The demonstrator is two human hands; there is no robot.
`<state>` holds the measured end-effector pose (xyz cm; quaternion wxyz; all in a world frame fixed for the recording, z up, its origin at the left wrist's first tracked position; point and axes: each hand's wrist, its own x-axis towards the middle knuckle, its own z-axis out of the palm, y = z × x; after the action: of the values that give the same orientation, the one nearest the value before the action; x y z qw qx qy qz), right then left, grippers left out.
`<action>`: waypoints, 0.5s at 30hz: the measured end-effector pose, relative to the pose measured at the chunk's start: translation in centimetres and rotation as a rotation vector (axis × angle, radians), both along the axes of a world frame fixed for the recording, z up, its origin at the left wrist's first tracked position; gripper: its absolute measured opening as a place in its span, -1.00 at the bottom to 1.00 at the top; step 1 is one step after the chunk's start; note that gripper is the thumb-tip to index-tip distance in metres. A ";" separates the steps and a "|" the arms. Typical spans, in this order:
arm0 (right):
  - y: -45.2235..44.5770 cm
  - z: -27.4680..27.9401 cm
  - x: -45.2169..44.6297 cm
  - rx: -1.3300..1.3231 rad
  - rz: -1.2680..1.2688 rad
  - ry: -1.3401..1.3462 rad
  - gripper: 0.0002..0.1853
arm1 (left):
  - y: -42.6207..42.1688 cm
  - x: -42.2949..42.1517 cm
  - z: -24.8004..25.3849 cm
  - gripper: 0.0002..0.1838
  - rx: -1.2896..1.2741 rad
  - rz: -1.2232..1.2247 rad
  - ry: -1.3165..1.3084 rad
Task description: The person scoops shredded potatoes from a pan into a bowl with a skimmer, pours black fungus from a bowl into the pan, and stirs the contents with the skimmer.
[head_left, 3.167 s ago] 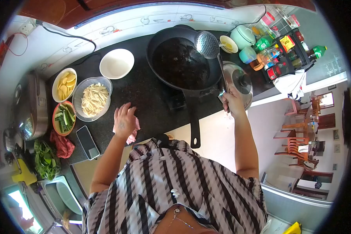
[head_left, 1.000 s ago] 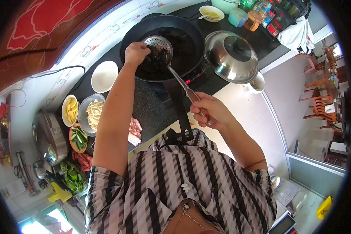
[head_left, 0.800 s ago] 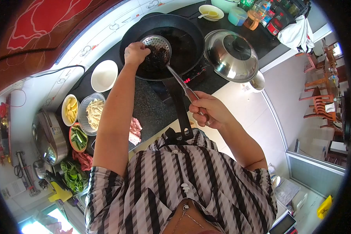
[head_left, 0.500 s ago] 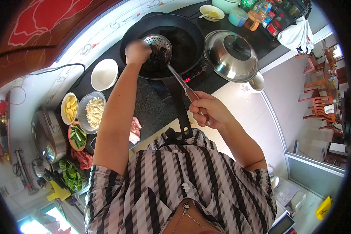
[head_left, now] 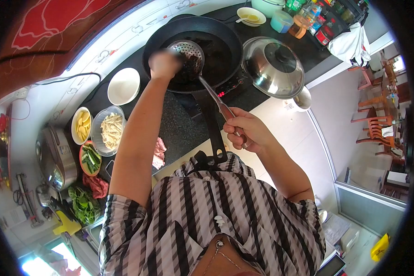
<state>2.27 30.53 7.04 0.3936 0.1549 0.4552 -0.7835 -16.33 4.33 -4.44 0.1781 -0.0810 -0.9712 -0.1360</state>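
Note:
My right hand [head_left: 244,129] is closed around the handle of a perforated skimmer [head_left: 186,47], whose bowl sits over the dark wok [head_left: 225,32]. Dark, wet-looking food pieces [head_left: 194,64] lie in the bowl's lower part. At the wok's left side, my left hand [head_left: 164,63] reaches across the skimmer's edge beside the dark food. Its fingers are smeared, so their grip cannot be made out. Below the skimmer, the wok's long handle [head_left: 210,122] points toward my body.
A domed steel lid [head_left: 271,69] stands right of the wok. Leftward are a white bowl [head_left: 123,86], a tub of pale strips [head_left: 111,131], yellow slices [head_left: 83,125], cut greens [head_left: 91,159] and raw meat [head_left: 159,154]. A bowl with a spoon [head_left: 251,17] sits behind.
My left hand has shifted slightly right and down over the skimmer. Less dark food shows in the bowl, and more of its holes are visible. My right hand stays on the handle.

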 end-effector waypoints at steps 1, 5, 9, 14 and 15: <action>0.0 0.0 0.0 0.001 0.002 0.000 -0.66 | -0.2 -0.3 -0.5 -0.76 -0.023 -0.002 0.001; 0.0 0.1 -0.1 0.004 0.020 0.004 -0.68 | -0.2 -0.3 -0.6 -0.70 -0.076 -0.008 -0.067; 0.2 -0.1 -0.3 -0.014 0.042 0.026 -0.71 | -1.1 -0.7 -1.0 -0.55 -0.082 -0.002 -0.014; 0.0 -0.4 -0.6 0.152 0.066 0.163 -0.63 | -2.3 4.4 3.5 -0.55 0.108 -0.015 0.132; 0.0 -0.9 -0.6 0.221 0.082 0.247 -0.60 | -2.4 6.5 4.7 -0.58 0.162 -0.049 0.152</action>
<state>1.70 30.50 6.13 0.3468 0.0814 0.5894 -0.7251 -9.84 1.91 0.29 0.2539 -0.1001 -0.9385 -0.2117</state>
